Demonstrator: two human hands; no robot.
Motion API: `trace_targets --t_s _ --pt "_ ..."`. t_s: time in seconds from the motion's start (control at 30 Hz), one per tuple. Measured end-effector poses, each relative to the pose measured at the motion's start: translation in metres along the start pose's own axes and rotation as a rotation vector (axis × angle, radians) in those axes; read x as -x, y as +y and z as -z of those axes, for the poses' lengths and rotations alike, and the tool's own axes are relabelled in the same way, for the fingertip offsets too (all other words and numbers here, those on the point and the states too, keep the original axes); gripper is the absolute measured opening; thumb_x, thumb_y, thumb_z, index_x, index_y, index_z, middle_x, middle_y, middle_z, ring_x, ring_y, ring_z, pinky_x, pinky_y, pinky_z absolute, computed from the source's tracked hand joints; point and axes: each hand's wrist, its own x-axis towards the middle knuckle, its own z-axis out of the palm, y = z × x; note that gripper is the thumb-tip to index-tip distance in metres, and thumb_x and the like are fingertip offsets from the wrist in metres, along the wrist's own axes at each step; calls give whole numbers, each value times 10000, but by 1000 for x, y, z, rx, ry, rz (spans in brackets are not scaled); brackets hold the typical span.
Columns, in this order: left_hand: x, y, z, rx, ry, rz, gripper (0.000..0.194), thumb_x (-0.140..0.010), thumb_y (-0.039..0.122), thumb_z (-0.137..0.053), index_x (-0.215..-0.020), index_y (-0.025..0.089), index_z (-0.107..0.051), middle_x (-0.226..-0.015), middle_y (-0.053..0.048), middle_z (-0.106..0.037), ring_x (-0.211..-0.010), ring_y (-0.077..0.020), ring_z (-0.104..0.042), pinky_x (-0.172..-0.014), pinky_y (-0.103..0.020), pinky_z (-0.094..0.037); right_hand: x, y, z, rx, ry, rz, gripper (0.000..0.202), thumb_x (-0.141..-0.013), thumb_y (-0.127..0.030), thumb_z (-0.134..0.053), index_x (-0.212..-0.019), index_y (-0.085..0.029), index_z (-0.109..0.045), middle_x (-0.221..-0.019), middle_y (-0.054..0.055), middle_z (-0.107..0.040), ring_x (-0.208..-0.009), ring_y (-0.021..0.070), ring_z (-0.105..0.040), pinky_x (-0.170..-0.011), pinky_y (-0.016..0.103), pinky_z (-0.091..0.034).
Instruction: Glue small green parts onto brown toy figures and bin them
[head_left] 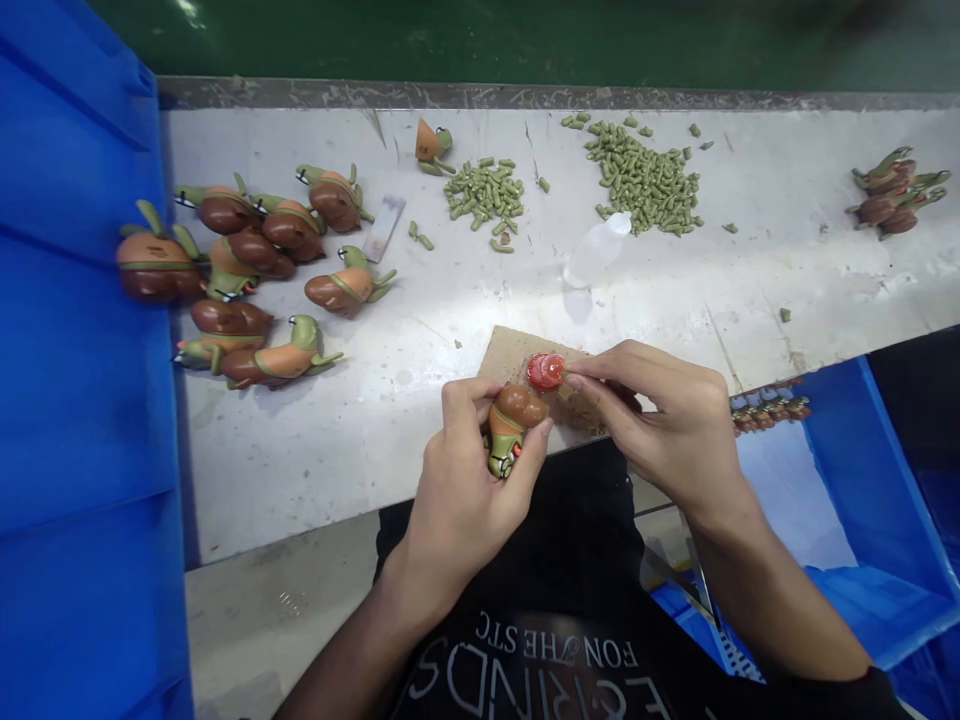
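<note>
My left hand (476, 470) is closed around a turtle figure (510, 428) with a brown shell, an orange middle and a green head; the head points down toward my body. Beside it, my right hand (660, 420) pinches thumb and forefinger together at the edge of a small red cap (545, 371). Whatever sits between those fingertips is too small to make out. The red cap, glossy inside, rests on a stained piece of cardboard (499, 350) at the table's front edge.
Several turtle figures (289, 355) lie at the left, near a blue crate (82, 400). Small green pegs form two piles (484, 192) (641, 175) behind a translucent bottle (596, 250). More figures (892, 195) lie far right. Below, a blue bin (885, 520) holds rows of figures.
</note>
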Motion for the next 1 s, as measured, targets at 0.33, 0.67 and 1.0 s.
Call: trace_targets --t_s 0.33,0.67,1.0 --pt "2 6 15 144 -38 20 413 -1063 201 -809 -1384 308 -572 -1241 10 -725 -1105 -126 -769 -955 -207 -615 1 0 -6 -217 160 -245 96 -1011 -157 -891 -982 -247 -908 -904 6 -876 -755 169 -791 -673 298 -626" --pt "-10 13 17 439 -194 101 79 -1154 339 -758 -1216 289 -749 -1128 25 -798 -1040 -132 -762 -954 -218 -611 9 -11 -11 -850 114 -609 70 -1002 -322 -957 -967 -275 -919 -958 28 -924 -851 218 -909 -720 277 -741" --pt "-13 10 17 412 -169 101 206 -1122 461 -808 -1128 257 -779 -1078 -18 -817 -1005 -185 -792 -924 -283 -663 13 -16 -16 -846 106 -600 29 -995 -284 -949 -986 -267 -928 -923 23 -917 -760 210 -885 -740 333 -778"
